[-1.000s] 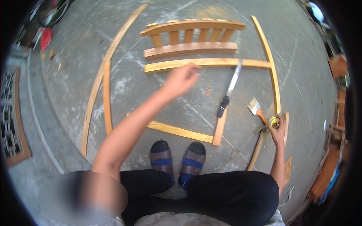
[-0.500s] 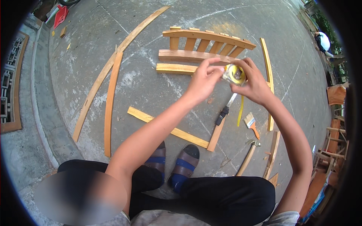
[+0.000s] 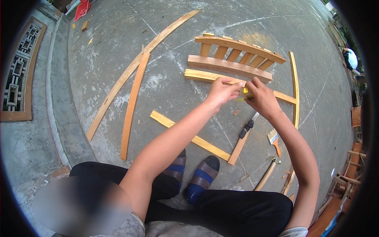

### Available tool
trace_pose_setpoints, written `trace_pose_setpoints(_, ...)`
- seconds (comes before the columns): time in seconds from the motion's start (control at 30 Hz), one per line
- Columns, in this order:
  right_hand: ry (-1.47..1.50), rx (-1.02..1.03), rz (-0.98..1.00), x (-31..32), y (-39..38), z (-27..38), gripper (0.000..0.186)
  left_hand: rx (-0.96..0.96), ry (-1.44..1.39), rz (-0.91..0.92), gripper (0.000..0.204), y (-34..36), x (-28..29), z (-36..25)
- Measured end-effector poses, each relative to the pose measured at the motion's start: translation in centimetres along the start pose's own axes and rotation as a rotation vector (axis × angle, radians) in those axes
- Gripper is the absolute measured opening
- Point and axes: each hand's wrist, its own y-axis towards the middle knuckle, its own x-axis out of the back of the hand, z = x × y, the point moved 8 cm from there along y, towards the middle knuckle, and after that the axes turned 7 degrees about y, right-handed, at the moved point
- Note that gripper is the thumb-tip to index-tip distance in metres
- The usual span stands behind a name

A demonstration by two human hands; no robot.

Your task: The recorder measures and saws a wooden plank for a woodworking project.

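A yellow and silver tape measure (image 3: 245,91) is in my right hand (image 3: 261,99), fingers wrapped round it and partly hiding it. My left hand (image 3: 224,93) pinches at its left side; whether it grips the case or the tape's end is unclear. Both hands hover over a light wooden strip (image 3: 199,74). Beyond it lie a reddish board (image 3: 229,65) and a slatted wooden panel (image 3: 242,46). Below my hands lie a clamp (image 3: 246,128) on a short board, a paintbrush (image 3: 274,140) and a hammer (image 3: 272,162).
Long wooden strips (image 3: 134,104) lie at left and right on the concrete floor (image 3: 102,51). A concrete ledge (image 3: 59,94) runs along the left. Stacked wooden pieces (image 3: 347,177) are at the right edge, and another person (image 3: 350,59) is at the far right.
My right hand lifted the tape measure from the floor's right side to the middle, where my left hand met it. Both hands then moved slightly lower, and the view shifted.
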Motion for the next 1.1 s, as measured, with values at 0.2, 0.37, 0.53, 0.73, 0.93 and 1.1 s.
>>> trace_pose_setpoints(0.2,0.187,0.089,0.017,-1.9,1.5,1.5,0.051,0.025,-0.027,0.021,0.072,0.2,1.7,2.5)
trace_pose_setpoints(0.37,0.348,-0.074,0.020,-2.6,-1.7,-0.6,0.065,-0.059,-0.014,0.001,0.056,3.0,-0.9,5.1)
trace_pose_setpoints(0.53,0.834,-0.302,0.255,-6.0,-2.2,1.4,0.053,-0.012,0.591,-0.055,0.051,2.8,2.7,5.9)
trace_pose_setpoints(0.73,1.064,-0.678,0.553,-8.2,-6.8,-6.6,0.044,0.018,0.348,-0.061,0.047,3.6,8.2,1.0)
trace_pose_setpoints(0.93,1.130,-0.950,0.544,-4.8,-12.8,-19.4,0.043,-0.070,0.425,-0.196,0.055,3.7,25.1,-4.1)
trace_pose_setpoints(1.1,0.888,-0.922,0.284,-1.5,-14.2,-26.0,0.042,-0.060,0.304,-0.326,0.045,4.7,32.4,-3.4)
